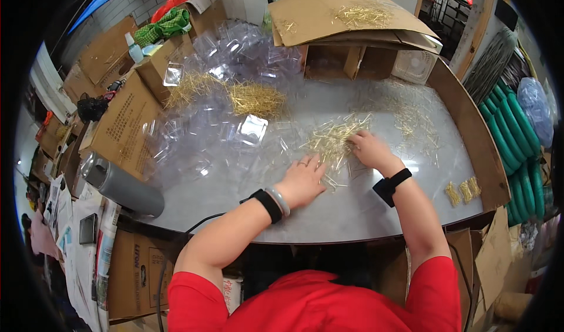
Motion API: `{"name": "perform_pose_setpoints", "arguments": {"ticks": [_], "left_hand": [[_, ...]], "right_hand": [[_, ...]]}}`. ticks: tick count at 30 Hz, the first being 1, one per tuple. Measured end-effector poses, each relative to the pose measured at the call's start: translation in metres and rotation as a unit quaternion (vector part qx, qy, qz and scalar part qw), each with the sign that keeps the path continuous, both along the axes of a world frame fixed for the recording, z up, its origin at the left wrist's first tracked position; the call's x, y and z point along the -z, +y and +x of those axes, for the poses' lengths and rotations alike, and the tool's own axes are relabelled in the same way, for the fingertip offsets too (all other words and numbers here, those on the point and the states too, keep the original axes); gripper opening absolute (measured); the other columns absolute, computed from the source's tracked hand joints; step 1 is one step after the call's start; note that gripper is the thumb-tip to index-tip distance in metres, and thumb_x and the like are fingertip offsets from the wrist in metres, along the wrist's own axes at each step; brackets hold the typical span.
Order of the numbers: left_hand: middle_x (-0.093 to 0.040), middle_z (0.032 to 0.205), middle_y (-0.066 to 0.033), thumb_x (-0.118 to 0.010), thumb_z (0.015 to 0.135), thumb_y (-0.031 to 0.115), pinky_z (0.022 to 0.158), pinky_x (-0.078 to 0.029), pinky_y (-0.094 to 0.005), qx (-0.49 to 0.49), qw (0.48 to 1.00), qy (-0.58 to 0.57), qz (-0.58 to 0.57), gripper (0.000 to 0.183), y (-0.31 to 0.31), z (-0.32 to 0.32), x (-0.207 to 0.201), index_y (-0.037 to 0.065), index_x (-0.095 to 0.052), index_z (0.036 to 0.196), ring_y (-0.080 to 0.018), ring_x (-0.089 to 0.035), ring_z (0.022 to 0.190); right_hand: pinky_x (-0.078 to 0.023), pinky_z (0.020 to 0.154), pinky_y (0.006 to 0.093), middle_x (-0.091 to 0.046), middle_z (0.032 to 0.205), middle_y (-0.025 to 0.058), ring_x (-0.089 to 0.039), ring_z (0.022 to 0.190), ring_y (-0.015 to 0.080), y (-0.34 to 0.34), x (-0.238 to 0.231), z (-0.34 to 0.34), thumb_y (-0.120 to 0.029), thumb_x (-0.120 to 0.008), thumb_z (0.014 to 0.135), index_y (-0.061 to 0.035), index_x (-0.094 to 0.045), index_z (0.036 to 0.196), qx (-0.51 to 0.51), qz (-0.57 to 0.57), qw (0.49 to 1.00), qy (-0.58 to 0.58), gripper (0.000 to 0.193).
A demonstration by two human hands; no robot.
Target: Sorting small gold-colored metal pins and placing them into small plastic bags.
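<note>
On the grey tabletop (346, 211) a loose heap of thin gold-coloured wire pieces (335, 137) lies in front of me. My left hand (302, 182) rests at the near left edge of the heap, fingers spread, a ring on one. At the heap's right side is my right hand (375, 152), slightly blurred. Its fingers are bent and drawn together against the pieces, and what is between them is hidden. More scattered wire pieces (414, 120) lie beyond the right hand. Three small tied bundles of gold pieces (467, 190) sit at the right edge.
Clear plastic packs (200, 132) cover the left side, with a denser gold pile (257, 99) among them. A grey bottle (126, 185) stands at the left edge. Cardboard sheets (352, 24) top a divided box at the back. A cardboard wall (470, 120) borders the right.
</note>
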State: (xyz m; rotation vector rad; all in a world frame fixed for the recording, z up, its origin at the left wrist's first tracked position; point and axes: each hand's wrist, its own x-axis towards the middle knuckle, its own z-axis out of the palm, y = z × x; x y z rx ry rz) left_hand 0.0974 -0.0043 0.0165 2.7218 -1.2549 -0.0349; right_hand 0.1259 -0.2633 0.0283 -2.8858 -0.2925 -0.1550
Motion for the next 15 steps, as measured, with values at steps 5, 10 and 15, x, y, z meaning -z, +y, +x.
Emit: {"name": "perform_pose_setpoints", "arguments": {"ticks": [5, 10, 15], "left_hand": [[-0.038, 0.155, -0.0245, -0.063, 0.096, 0.037, 0.109, -0.044, -0.0461, 0.008, 1.0, -0.01, 0.027, 0.061, -0.005, 0.006, -0.002, -0.002, -0.048, 0.141, -0.0448, -0.047, 0.133], [-0.041, 0.152, -0.0249, -0.064, 0.096, 0.035, 0.105, -0.047, -0.0459, 0.032, 0.998, -0.036, 0.048, 0.055, 0.009, -0.016, -0.006, -0.003, -0.052, 0.134, -0.0437, -0.054, 0.125], [-0.048, 0.144, -0.0246, -0.065, 0.095, 0.028, 0.103, -0.047, -0.0467, 0.03, 0.996, 0.038, -0.08, 0.046, -0.006, -0.003, -0.017, -0.002, -0.055, 0.127, -0.0417, -0.056, 0.119]], "right_hand": [[-0.052, 0.095, 0.0479, -0.063, 0.123, 0.0123, -0.062, 0.115, 0.0356, -0.024, 0.003, -0.002, -0.024, -0.061, 0.092, -0.0178, -0.068, 0.123, 0.096, -0.041, 0.993, 0.05, 0.032], [-0.048, 0.1, 0.0479, -0.064, 0.124, 0.0097, -0.06, 0.116, 0.0339, -0.006, -0.005, -0.02, -0.024, -0.063, 0.089, -0.0183, -0.074, 0.115, -0.051, -0.091, 0.994, -0.014, 0.029], [-0.048, 0.101, 0.047, -0.065, 0.123, 0.0081, -0.059, 0.118, 0.0334, -0.01, 0.011, -0.003, -0.03, -0.066, 0.088, -0.0201, -0.075, 0.115, -0.089, 0.037, 0.995, -0.007, 0.03]]}}
